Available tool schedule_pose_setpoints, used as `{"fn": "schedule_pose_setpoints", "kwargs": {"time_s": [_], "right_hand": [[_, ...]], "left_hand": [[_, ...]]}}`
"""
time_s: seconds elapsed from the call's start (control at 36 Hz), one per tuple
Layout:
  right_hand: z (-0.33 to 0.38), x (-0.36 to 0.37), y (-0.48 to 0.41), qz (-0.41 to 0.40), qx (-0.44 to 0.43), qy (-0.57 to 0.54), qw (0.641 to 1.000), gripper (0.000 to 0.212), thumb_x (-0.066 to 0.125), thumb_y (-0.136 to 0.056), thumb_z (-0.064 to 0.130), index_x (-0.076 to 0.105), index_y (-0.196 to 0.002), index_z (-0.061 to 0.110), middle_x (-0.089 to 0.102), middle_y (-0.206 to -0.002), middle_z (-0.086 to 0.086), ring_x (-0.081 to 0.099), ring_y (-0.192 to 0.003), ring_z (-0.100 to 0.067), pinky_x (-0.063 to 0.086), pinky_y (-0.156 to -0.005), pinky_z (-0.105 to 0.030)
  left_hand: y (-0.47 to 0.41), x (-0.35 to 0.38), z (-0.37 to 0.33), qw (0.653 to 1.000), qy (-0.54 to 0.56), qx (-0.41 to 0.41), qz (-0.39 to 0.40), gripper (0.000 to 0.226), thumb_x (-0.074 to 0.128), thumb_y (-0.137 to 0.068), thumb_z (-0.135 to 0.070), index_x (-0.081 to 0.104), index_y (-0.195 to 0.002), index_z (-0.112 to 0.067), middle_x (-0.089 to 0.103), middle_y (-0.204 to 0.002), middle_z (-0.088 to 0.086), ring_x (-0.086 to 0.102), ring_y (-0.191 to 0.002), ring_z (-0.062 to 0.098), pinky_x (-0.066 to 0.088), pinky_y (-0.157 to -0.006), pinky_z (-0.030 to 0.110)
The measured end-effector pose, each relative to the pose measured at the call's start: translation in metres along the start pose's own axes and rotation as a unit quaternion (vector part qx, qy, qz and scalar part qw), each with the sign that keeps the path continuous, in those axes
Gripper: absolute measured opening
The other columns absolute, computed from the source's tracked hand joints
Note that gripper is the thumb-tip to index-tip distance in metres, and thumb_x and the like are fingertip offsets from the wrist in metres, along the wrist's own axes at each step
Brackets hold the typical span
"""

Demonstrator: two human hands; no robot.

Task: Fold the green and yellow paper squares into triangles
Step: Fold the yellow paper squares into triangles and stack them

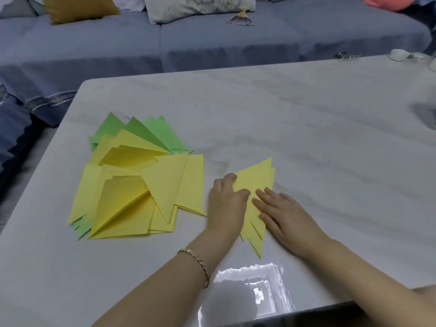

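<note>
Two hands: on yellow folded papers point(257, 178).
Left hand point(225, 204): fingers curled at paper's edge; pinching or pressing, cannot tell.
Right hand point(283, 213): fingers straight, flat on top.
Left of fingers: yellow-and-green triangle pile point(132, 185).

Folded pile point(132, 185) left, open tabletop point(318, 138) right.

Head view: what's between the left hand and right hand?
In the head view, a small stack of yellow folded papers lies between left hand and right hand; both hands rest on it.

L hand point(226, 204) knuckles up, fingers curled – thumb pinching yellow paper point(257, 178), R hand point(285, 215) flat, fingers straight
</note>
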State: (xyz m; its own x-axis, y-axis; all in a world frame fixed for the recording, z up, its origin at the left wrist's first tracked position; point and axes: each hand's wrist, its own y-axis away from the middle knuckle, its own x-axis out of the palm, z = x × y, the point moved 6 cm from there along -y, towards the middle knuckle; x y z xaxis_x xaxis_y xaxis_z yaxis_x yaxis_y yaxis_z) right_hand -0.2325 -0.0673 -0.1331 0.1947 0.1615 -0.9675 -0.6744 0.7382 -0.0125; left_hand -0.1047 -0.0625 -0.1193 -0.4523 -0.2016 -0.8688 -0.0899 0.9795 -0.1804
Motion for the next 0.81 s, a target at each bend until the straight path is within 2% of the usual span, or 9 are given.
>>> {"fn": "schedule_pose_setpoints", "kwargs": {"time_s": [0.08, 0.22, 0.36, 0.42, 0.47, 0.56, 0.67, 0.72, 0.81], "right_hand": [[-0.002, -0.001, -0.009, 0.000, 0.026, 0.004, 1.000, 0.075, 0.001, -0.095, 0.054, 0.054, -0.129, 0.013, 0.048, -0.139, -0.005, 0.049, -0.125, -0.022, 0.030, -0.104, -0.036], [-0.021, 0.002, -0.028, 0.047, 0.086, 0.036, 0.995, 0.090, -0.014, -0.070, 0.058, 0.006, -0.149, 0.020, -0.002, -0.156, 0.006, -0.001, -0.143, -0.007, -0.004, -0.112, -0.025], [-0.035, -0.005, -0.047, 0.078, 0.137, 0.054, 0.986, 0.057, 0.017, -0.100, 0.041, 0.003, -0.149, 0.016, -0.005, -0.157, 0.002, -0.005, -0.143, -0.008, -0.003, -0.114, -0.033], [-0.034, -0.005, -0.051, 0.082, 0.148, 0.079, 0.982, 0.057, 0.017, -0.100, 0.039, 0.001, -0.149, 0.014, -0.005, -0.157, 0.000, -0.005, -0.143, -0.010, -0.004, -0.114, -0.036], [-0.030, 0.000, -0.049, 0.101, 0.154, 0.119, 0.976, 0.064, 0.007, -0.097, 0.049, -0.001, -0.148, 0.011, -0.006, -0.157, -0.004, -0.007, -0.143, -0.013, -0.008, -0.114, -0.040], [-0.015, 0.008, -0.037, 0.088, 0.126, 0.127, 0.980, 0.107, -0.032, -0.070, 0.065, 0.010, -0.147, 0.004, 0.005, -0.156, -0.010, 0.005, -0.144, -0.019, -0.002, -0.114, -0.045], [-0.002, 0.014, -0.010, 0.065, 0.110, 0.113, 0.985, 0.085, -0.002, -0.097, 0.051, 0.058, -0.119, -0.005, 0.055, -0.128, -0.020, 0.056, -0.116, -0.031, 0.024, -0.101, -0.048], [0.007, 0.016, 0.005, 0.082, 0.104, 0.110, 0.985, 0.082, 0.002, -0.097, 0.052, 0.059, -0.119, -0.003, 0.057, -0.127, -0.019, 0.054, -0.118, -0.028, 0.024, -0.098, -0.042], [0.019, 0.018, 0.022, 0.088, 0.066, 0.110, 0.988, 0.076, 0.006, -0.096, 0.054, 0.050, -0.126, 0.000, 0.052, -0.133, -0.018, 0.037, -0.127, -0.024, 0.014, -0.105, -0.036]], "left_hand": [[0.002, 0.006, 0.001, 0.996, -0.077, 0.039, 0.020, 0.028, 0.086, -0.052, -0.019, 0.074, -0.076, -0.027, 0.069, -0.100, -0.001, 0.059, -0.091, 0.018, 0.036, -0.072, 0.029], [0.011, 0.005, 0.001, 0.990, -0.080, 0.057, 0.099, 0.038, 0.040, -0.076, -0.040, 0.074, -0.086, -0.028, 0.070, -0.100, -0.007, 0.067, -0.088, 0.011, 0.030, -0.076, 0.027], [0.020, 0.010, 0.006, 0.989, -0.071, 0.034, 0.127, 0.060, 0.030, -0.076, -0.055, 0.067, -0.111, -0.024, 0.060, -0.128, 0.001, 0.056, -0.118, 0.015, 0.042, -0.098, 0.041], [0.022, 0.012, 0.007, 0.984, -0.059, 0.021, 0.164, 0.070, 0.022, -0.077, -0.058, 0.056, -0.128, -0.023, 0.045, -0.143, 0.001, 0.040, -0.133, 0.017, 0.026, -0.109, 0.044], [0.026, 0.015, 0.008, 0.982, -0.086, 0.028, 0.163, 0.063, 0.029, -0.079, -0.055, 0.062, -0.120, -0.023, 0.054, -0.135, 0.001, 0.050, -0.125, 0.016, 0.037, -0.102, 0.046], [0.026, 0.012, 0.007, 0.982, -0.098, 0.019, 0.163, 0.053, 0.034, -0.079, -0.051, 0.067, -0.111, -0.026, 0.063, -0.123, -0.002, 0.060, -0.113, 0.014, 0.047, -0.090, 0.046], [0.027, 0.013, 0.003, 0.980, -0.083, 0.043, 0.176, 0.074, 0.010, -0.078, -0.051, 0.042, -0.139, -0.024, 0.033, -0.150, 0.000, 0.028, -0.139, 0.015, 0.017, -0.113, 0.044], [0.025, 0.010, 0.001, 0.979, -0.086, 0.049, 0.177, 0.081, -0.002, -0.073, -0.050, 0.025, -0.146, -0.026, 0.013, -0.157, -0.003, 0.009, -0.144, 0.012, 0.002, -0.115, 0.038], [0.018, -0.002, 0.005, 0.981, -0.056, 0.039, 0.180, 0.071, 0.008, -0.080, -0.042, 0.034, -0.143, -0.021, 0.017, -0.156, 0.001, 0.017, -0.142, 0.013, 0.008, -0.114, 0.036]]}}
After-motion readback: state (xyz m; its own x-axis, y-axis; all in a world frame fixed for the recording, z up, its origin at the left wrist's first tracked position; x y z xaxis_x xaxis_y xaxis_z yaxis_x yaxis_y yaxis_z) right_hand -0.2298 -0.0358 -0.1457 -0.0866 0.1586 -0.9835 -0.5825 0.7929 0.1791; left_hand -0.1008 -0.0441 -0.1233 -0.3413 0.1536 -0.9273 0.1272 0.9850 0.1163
